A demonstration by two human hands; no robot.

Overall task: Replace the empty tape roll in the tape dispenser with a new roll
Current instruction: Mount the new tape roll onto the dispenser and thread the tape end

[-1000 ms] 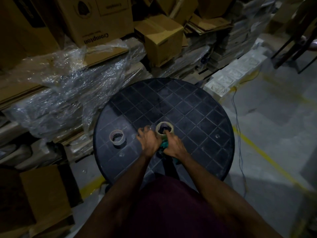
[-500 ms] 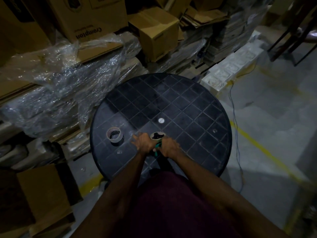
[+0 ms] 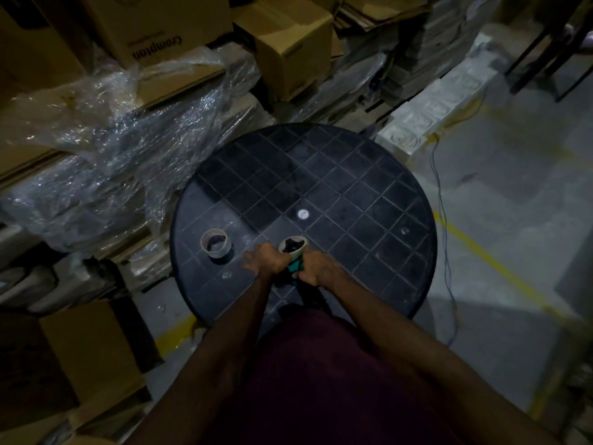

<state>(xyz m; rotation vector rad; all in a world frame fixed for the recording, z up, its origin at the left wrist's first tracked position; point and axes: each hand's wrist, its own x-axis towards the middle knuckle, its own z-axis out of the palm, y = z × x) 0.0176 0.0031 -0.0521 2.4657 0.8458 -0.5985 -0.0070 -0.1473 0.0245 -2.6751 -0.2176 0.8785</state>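
Observation:
On the round black table (image 3: pixel 353 194) I hold a teal tape dispenser (image 3: pixel 295 266) between both hands near the front edge. A pale tape roll (image 3: pixel 292 245) sits on the dispenser's top end, its dark core facing up. My left hand (image 3: pixel 263 260) grips the dispenser's left side just under that roll. My right hand (image 3: pixel 317 268) is wrapped around the dispenser's handle, which it mostly hides. A second tape roll (image 3: pixel 215 241) lies flat on the table, to the left of my left hand and apart from it.
Cardboard boxes (image 3: pixel 288 43) and crumpled plastic wrap (image 3: pixel 128 149) crowd the table's back and left. A brown carton (image 3: pixel 83 345) stands on the floor at front left. White moulded blocks (image 3: pixel 433 104) and a thin cable (image 3: pixel 446 226) lie on the grey floor to the right.
Both hands with the dispenser and its roll have drawn back toward the table's front edge, uncovering the small white disc at the table's centre. The roll at the left has not moved.

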